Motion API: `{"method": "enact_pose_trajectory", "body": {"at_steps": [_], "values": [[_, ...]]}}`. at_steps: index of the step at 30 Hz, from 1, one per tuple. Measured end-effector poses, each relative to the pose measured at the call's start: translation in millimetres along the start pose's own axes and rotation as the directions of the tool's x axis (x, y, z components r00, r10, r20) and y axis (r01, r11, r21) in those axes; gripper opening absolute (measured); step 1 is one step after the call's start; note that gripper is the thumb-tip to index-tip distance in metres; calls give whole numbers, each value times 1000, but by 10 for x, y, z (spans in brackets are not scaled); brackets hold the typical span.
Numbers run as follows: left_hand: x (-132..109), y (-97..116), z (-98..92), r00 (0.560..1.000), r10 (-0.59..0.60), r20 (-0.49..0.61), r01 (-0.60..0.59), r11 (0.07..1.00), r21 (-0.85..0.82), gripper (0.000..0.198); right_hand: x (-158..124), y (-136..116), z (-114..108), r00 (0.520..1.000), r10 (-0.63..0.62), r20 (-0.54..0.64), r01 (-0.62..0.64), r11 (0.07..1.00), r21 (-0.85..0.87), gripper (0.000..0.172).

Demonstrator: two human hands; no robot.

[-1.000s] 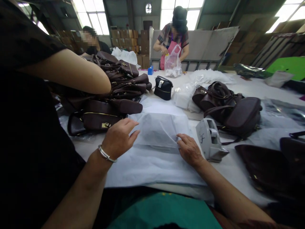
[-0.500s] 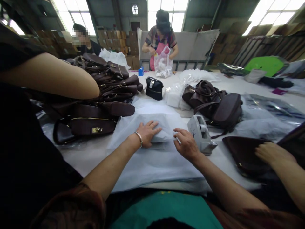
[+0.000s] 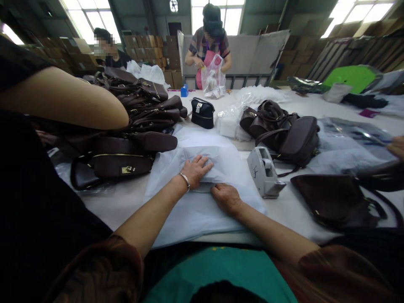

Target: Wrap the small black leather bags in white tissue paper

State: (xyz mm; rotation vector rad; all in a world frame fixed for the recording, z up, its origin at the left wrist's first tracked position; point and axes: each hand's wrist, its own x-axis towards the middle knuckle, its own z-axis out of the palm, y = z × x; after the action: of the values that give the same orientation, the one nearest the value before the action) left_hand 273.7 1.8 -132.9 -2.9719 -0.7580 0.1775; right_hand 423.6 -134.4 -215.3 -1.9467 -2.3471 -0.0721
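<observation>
While both hands (image 3: 197,171) (image 3: 226,198) touch white sheets (image 3: 202,221) — brown bags (image 3: 123,162) flank them.

Matt, papery sheets (image 3: 202,219) and smooth, leather-like bags (image 3: 299,141)

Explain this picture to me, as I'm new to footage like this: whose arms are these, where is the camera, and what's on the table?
There is no robot here. The camera is worn on a person's head, looking forward and down, so both bare arms are the wearer's. The left hand lies spread on white, paper-like sheets. The right hand is curled beside it; I can't tell whether it grips anything. On the table are dark brown handbags on the left and more on the right, a small black bag ahead, and a grey device right of the sheets. A co-worker stands across the table.
</observation>
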Motion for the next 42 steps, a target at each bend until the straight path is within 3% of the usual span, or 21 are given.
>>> {"method": "enact_pose_trajectory", "body": {"at_steps": [10, 14, 19, 22, 24, 26, 28, 30, 33, 36, 38, 40, 42], "values": [[19, 26, -41, 1000, -11, -14, 11, 1000, -15, 96, 145, -26, 60, 999, 2, -46, -4, 999, -36, 30], [14, 31, -8, 1000, -10, -29, 10, 1000, -2, 96, 182, -21, 53, 999, 38, -3, -38, 998, -45, 28], [-42, 48, 92, 996, -17, -90, 18, 1000, 15, 88, 126, -96, -91, 999, 42, 25, -41, 998, -45, 28], [-101, 111, 202, 989, -52, -138, 53, 999, 3, 74, 43, -198, -375, 990, -45, -133, 48, 999, 20, 29], [-141, 179, 290, 982, -97, -163, 95, 995, -23, 63, 54, -233, -641, 939, -86, -333, 126, 987, 98, 32], [-183, 261, 366, 975, -132, -181, 125, 991, -48, 58, 182, -204, -914, 877, -51, -478, 156, 971, 184, 32], [-232, 353, 415, 971, -141, -192, 131, 989, -62, 59, 435, -110, -1117, 847, 16, -531, 143, 956, 258, 31], [-295, 452, 430, 972, -147, -185, 136, 988, -72, 61, 751, 11, -1181, 865, 48, -500, 117, 949, 294, 33], [-439, 590, 386, 981, -123, -149, 110, 989, -97, 60, 1135, 140, -999, 950, 54, -308, 34, 962, 271, 42], [-623, 633, 228, 993, 62, -102, -77, 985, -157, 64, 1268, 163, -668, 988, 90, -128, -65, 980, 189, 51], [-687, 562, 41, 978, 192, -86, -209, 934, -291, 60, 1264, 154, -502, 989, 109, -101, -92, 984, 155, 56], [-625, 407, -180, 959, 224, -172, -280, 842, -461, 49, 1251, 145, -428, 990, 123, -64, -113, 982, 149, 60], [-419, 204, -359, 937, 100, -334, -280, 786, -552, 43, 1255, 142, -427, 993, 119, -11, -116, 980, 160, 60]]}}
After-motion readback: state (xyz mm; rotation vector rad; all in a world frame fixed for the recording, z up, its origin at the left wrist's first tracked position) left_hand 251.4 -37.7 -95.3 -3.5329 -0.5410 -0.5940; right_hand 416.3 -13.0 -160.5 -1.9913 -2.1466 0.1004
